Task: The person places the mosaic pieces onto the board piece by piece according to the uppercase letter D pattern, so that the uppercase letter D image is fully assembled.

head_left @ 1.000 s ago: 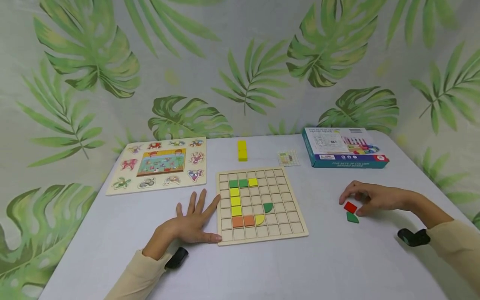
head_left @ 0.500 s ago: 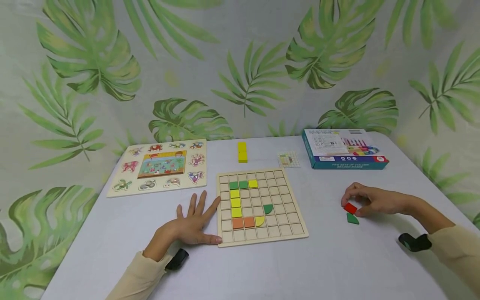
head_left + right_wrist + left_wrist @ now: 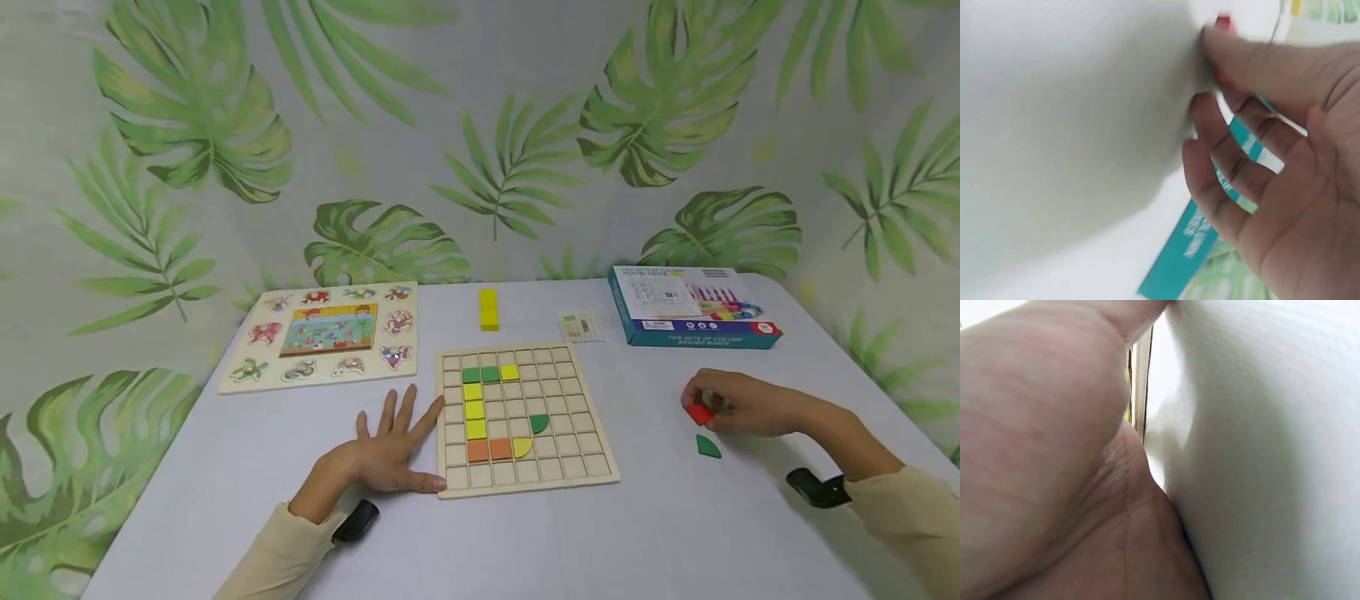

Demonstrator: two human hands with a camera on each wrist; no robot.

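Note:
On the right side of the table my right hand (image 3: 738, 403) pinches a red square tile (image 3: 701, 414) between thumb and fingers; in the right wrist view part of the red tile (image 3: 1224, 24) shows past the thumb. Just in front of it on the cloth lies a green quarter-round tile (image 3: 708, 447). My left hand (image 3: 390, 454) lies flat with fingers spread, its thumb and a fingertip at the left edge of the wooden grid board (image 3: 525, 492). The board carries yellow, green and orange square tiles, plus a yellow quarter-round (image 3: 522, 448) and a green quarter-round (image 3: 539, 424).
Behind the board stand a yellow block stack (image 3: 489, 310) and a small printed grid card (image 3: 581, 326). At the back left lies an animal puzzle board (image 3: 255, 385). A teal-edged box (image 3: 697, 335) sits at the back right. A leaf-patterned cloth (image 3: 517, 242) hangs behind the table.
The right hand's fingers have closed on the red tile, and it has come slightly away from the green quarter-round. The left hand stays in place; the head view has shifted a little.

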